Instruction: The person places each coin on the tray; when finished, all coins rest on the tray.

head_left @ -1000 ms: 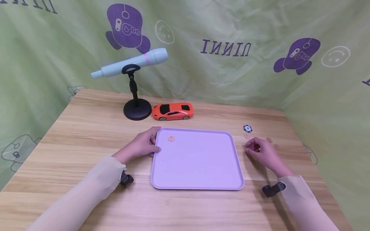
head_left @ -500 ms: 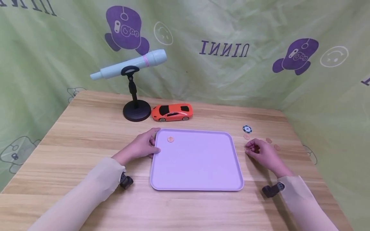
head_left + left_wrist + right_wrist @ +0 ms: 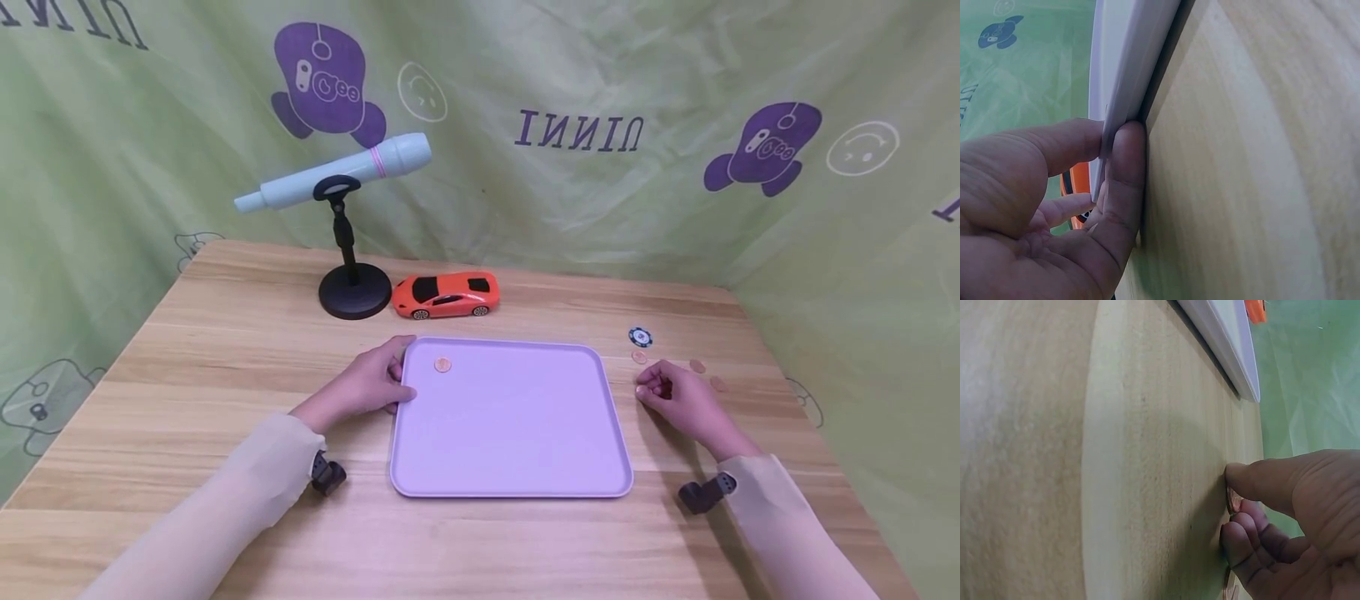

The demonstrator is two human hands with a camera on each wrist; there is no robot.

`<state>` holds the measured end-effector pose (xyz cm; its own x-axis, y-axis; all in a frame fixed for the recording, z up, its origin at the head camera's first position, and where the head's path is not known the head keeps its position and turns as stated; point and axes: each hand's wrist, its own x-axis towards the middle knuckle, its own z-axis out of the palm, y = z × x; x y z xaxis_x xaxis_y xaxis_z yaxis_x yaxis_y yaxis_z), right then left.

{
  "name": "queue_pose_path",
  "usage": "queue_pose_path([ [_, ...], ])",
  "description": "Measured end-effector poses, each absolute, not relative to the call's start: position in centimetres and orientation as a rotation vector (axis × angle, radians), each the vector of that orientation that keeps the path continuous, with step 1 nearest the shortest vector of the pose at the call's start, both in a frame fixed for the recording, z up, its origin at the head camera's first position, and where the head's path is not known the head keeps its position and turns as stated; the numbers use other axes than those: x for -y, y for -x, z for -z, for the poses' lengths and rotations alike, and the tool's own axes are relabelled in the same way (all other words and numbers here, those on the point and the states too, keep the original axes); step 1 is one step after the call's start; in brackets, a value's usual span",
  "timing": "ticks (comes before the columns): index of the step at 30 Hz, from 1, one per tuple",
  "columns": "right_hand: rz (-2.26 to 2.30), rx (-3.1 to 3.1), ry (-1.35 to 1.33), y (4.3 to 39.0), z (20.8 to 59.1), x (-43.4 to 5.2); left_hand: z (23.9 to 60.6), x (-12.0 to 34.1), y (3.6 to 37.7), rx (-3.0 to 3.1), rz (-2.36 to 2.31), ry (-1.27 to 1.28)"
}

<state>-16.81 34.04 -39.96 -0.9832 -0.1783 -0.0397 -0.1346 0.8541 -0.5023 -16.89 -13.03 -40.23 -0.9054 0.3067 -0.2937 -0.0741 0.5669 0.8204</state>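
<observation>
In the head view, my left hand (image 3: 369, 379) grips the left rim of a lilac tray (image 3: 517, 425). The left wrist view shows the tray edge (image 3: 1125, 81) between thumb and fingers. A copper coin (image 3: 443, 365) lies in the tray's far left corner. To the right of the tray, my right hand (image 3: 678, 400) is low over the table with curled fingers. In the right wrist view, a copper coin (image 3: 1234, 500) shows between its thumb and fingers, partly hidden. Near this hand lie another coin (image 3: 639, 357), more coins (image 3: 697, 367) and a blue-and-white poker chip (image 3: 641, 337).
An orange toy car (image 3: 446, 295) stands behind the tray. To its left is a light blue microphone (image 3: 337, 175) on a black stand (image 3: 355, 292). A green printed curtain (image 3: 585, 208) hangs behind the wooden table (image 3: 247, 333).
The head view has shifted slightly, so everything sits a little lower. My left hand stays on the tray rim. The right hand's fingertips draw slightly closer together in nearly the same place.
</observation>
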Motion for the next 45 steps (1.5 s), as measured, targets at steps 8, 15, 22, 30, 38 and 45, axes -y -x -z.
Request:
queue_pose_path([
  [8, 0.832, -2.939, 0.214, 16.7, 40.0, -33.9, 40.0, 13.2, 17.0, -2.412, -1.279, -0.191],
  [15, 0.903, -2.924, 0.189, 16.4, 40.1, -34.0, 40.4, 13.2, 16.8, -2.413, -1.278, -0.198],
  [22, 0.927, -2.992, 0.281, 16.5, 40.0, -33.6, 40.7, 13.0, 16.8, -2.420, -1.287, -0.204],
  [30, 1.027, -2.999, 0.328, 17.4, 39.0, -30.5, 40.7, 13.1, 16.8, -2.415, -1.273, -0.186],
  [38, 1.152, -2.883, 0.385, 19.1, 39.3, -26.2, 40.8, 13.0, 16.5, -2.418, -1.281, -0.184],
  [45, 1.218, -2.767, 0.391, 20.2, 39.8, -22.3, 40.6, 12.9, 16.7, -2.427, -1.279, -0.179],
])
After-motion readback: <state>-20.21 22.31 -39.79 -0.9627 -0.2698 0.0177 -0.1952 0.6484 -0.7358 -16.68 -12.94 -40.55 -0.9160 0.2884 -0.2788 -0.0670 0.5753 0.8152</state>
